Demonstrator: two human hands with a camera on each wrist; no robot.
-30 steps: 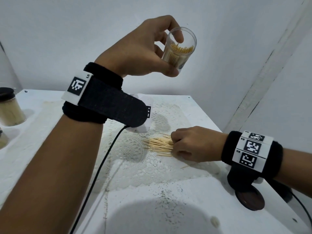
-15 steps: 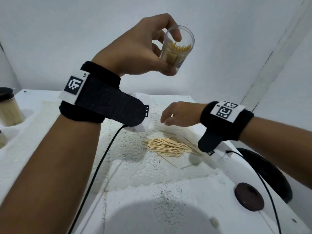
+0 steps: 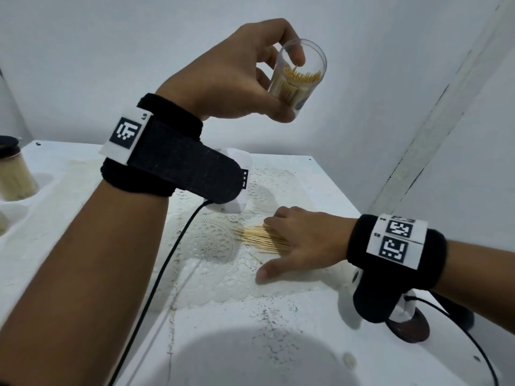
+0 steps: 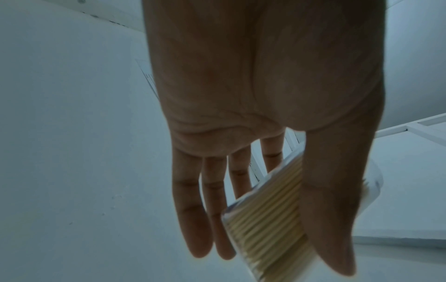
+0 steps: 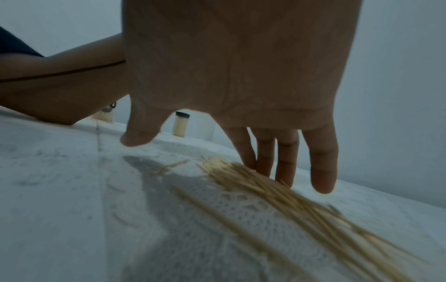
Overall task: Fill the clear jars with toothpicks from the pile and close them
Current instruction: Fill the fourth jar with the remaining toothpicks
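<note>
My left hand (image 3: 223, 76) grips the clear jar (image 3: 299, 79), lidless and part-filled, raised well above my right hand (image 3: 303, 240), whose straight fingers press on the toothpick pile (image 3: 262, 239) on the tabletop (image 3: 250, 324).

The place looked like a plain indoor work corner, more a home or small packing spot than a lab or shop, though that could not be told for sure. A white table (image 3: 83, 246) stood against bare white walls (image 3: 111, 65), with a lace mat (image 3: 223, 274) spread on top and dark specks along the worn surface. A capped jar (image 3: 12, 174) full of toothpicks stood at the far left edge.
</note>
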